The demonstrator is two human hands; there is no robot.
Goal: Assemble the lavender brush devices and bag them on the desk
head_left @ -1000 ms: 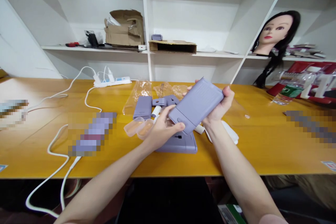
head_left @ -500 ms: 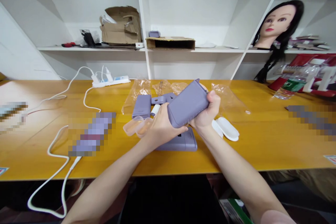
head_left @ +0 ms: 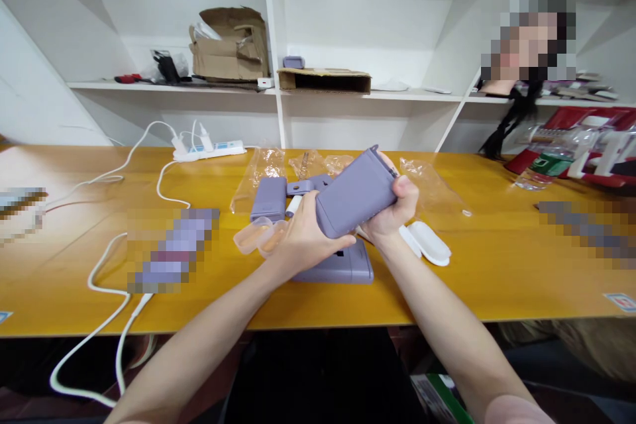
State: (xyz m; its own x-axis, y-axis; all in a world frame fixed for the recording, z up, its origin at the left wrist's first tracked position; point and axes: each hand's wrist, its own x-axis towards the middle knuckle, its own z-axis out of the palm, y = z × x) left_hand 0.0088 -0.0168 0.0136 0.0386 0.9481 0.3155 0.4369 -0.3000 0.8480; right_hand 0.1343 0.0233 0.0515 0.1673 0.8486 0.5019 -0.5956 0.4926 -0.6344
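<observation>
Gripping a rounded matte lilac plastic casing (head_left: 355,195) between left hand (head_left: 305,238) and right hand (head_left: 397,205), fingers (head_left: 406,191) clamped around its smooth flat sides

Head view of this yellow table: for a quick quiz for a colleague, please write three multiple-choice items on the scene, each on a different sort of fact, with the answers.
1. Where is the white power strip?
A. On the yellow wooden table, near its back edge
B. On a shelf
C. Under the table

2. What colour are the cables plugged into the strip?
A. Black
B. White
C. Red

3. What state is the lilac rectangular plastic case in?
A. Lying flat on the table
B. Resting on the floor
C. Held up in both hands

Answers:
1. A, because the strip sits on the table just below the shelves.
2. B, because the cables show white against the table.
3. C, because the left hand and right hand grasp it above the table.
</observation>
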